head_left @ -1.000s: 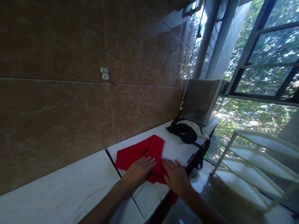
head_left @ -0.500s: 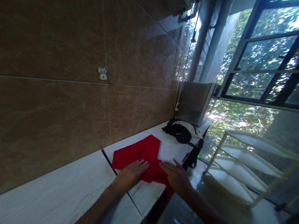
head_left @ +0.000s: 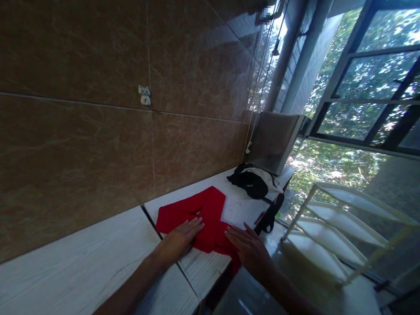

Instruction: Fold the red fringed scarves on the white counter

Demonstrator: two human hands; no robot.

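A red cloth [head_left: 211,215], folded over itself into a bent band like a scarf, lies on the pale wood-grain counter [head_left: 117,247]. Part of it hangs over the counter's front edge. My left hand [head_left: 183,235] rests palm down on the cloth's near left part, fingers stretched out. On the right part of the cloth lies my right hand [head_left: 245,246], its fingers extended and flat. Both palms hide some of the fabric, and neither hand grips it.
A black bag or garment [head_left: 249,182] lies farther along the counter, before a grey metal box-like unit [head_left: 272,142]. Brown tiles [head_left: 69,157] line the wall at left. To the right stands a cream tiered rack [head_left: 341,229] by the windows.
My left hand has slid slightly left over the cloth. My right hand stays in nearly the same place. The camera view has shifted a little.
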